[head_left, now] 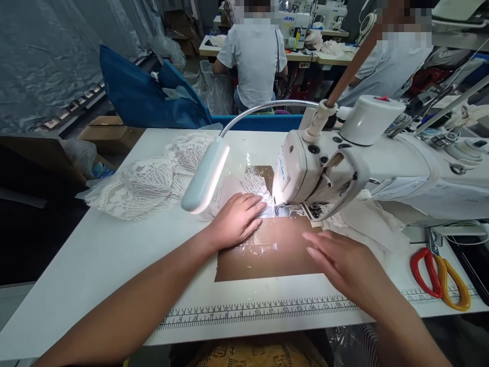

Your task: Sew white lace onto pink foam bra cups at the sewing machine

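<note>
My left hand [237, 219] lies flat, fingers stretched toward the needle, pressing a white lace piece [250, 184] onto the bed of the white sewing machine [344, 163]. My right hand [344, 262] is open, fingers together and extended, hovering just over the brown plate [263, 257] in front of the presser foot [301, 208]. It holds nothing. A gooseneck lamp [204, 178] shines over the work area and partly hides the lace.
A heap of white lace [148, 176] lies at the table's left. Red and yellow scissors [439, 278] rest at the right edge. A ruler strip [263, 308] runs along the front edge. Blue fabric [145, 97] and two people at other machines are behind.
</note>
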`<action>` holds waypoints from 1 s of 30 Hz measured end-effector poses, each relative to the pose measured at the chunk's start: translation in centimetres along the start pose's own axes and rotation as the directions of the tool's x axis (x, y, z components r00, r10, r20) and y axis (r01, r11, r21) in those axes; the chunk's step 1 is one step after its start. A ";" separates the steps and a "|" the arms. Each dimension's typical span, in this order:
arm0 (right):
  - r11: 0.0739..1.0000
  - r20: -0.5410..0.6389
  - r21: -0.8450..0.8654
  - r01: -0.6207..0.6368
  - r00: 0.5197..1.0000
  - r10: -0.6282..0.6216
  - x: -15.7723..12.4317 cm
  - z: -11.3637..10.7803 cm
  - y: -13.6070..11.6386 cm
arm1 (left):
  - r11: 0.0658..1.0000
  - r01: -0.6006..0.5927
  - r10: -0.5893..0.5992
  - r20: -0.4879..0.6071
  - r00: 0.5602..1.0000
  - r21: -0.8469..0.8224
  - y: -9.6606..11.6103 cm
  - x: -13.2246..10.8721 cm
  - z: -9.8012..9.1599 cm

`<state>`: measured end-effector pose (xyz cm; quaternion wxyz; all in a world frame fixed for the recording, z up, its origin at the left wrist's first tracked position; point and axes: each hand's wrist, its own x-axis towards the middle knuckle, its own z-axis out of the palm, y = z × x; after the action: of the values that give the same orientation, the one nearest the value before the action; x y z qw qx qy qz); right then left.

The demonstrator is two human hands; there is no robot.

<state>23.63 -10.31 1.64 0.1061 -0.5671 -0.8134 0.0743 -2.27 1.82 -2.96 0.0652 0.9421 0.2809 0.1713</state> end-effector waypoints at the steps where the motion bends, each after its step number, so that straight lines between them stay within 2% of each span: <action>1: 1.000 0.013 -0.010 -0.010 1.000 0.010 -1.3 -0.5 0.5 | 1.000 0.015 -0.015 -0.026 1.000 -0.005 -0.1 -0.1 0.1; 3: 0.998 0.014 -0.064 -0.022 1.000 0.023 -4.0 -0.6 1.6 | 0.999 0.047 -0.049 -0.078 0.996 -0.026 -0.5 -0.1 0.4; 4: 0.995 -0.005 -0.104 0.009 1.000 -0.009 -5.2 -0.3 2.2 | 0.997 0.066 -0.070 -0.097 0.993 -0.044 -0.7 -0.1 0.6; 6: 0.981 -0.040 -0.186 0.045 0.998 -0.054 -7.3 0.8 3.1 | 0.991 0.107 -0.117 -0.114 0.987 -0.084 -1.1 -0.1 0.5; 8: 0.972 -0.032 -0.231 0.029 0.999 -0.037 -8.6 2.0 3.6 | 0.985 0.132 -0.144 -0.101 0.984 -0.114 -1.0 -0.3 -0.2; 11: 0.968 -0.039 -0.241 0.067 0.996 -0.079 -9.2 3.2 3.7 | 0.966 0.079 -0.064 0.067 0.996 -0.245 0.6 -1.0 -2.3; 14: 0.955 -0.074 -0.259 0.142 0.983 -0.166 -9.1 3.5 4.0 | 0.885 0.023 0.132 0.298 0.945 -0.465 3.4 -2.1 -4.5; 16: 0.951 -0.111 -0.266 0.158 0.975 -0.194 -8.9 3.6 4.2 | 0.843 0.037 0.180 0.348 0.920 -0.536 4.6 -2.6 -5.5; 18: 0.962 -0.150 -0.237 0.136 0.973 -0.175 -8.8 3.5 4.4 | 0.833 0.087 0.112 0.319 0.941 -0.547 4.8 -2.8 -5.9; 20: 0.980 -0.185 -0.170 0.105 0.973 -0.137 -8.7 3.2 4.3 | 0.843 0.167 -0.050 0.235 0.971 -0.511 4.0 -2.6 -5.8; 21: 0.988 -0.202 -0.125 0.095 0.972 -0.119 -8.6 3.0 4.1 | 0.846 0.221 -0.143 0.193 0.971 -0.485 3.3 -2.4 -5.6; 23: 0.995 -0.239 -0.021 0.095 0.966 -0.097 -8.2 2.4 3.5 | 0.835 0.333 -0.287 0.170 0.943 -0.438 1.9 -1.8 -5.0; 25: 0.990 -0.272 0.092 0.107 0.959 -0.078 -7.4 1.8 2.6 | 0.799 0.427 -0.359 0.232 0.904 -0.424 0.8 -1.3 -4.4; 28: 0.958 -0.267 0.275 0.078 0.964 -0.002 -5.4 1.2 1.0 | 0.715 0.518 -0.400 0.333 0.854 -0.469 0.4 -0.7 -3.7; 30: 0.922 -0.191 0.387 0.030 0.980 0.049 -3.6 0.9 0.1 | 0.638 0.542 -0.407 0.358 0.840 -0.547 0.6 -0.6 -3.5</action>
<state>24.66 -13.66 0.41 0.2955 -0.5434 -0.7653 0.1779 -3.69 1.03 0.24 0.4467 0.7686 0.4375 0.1355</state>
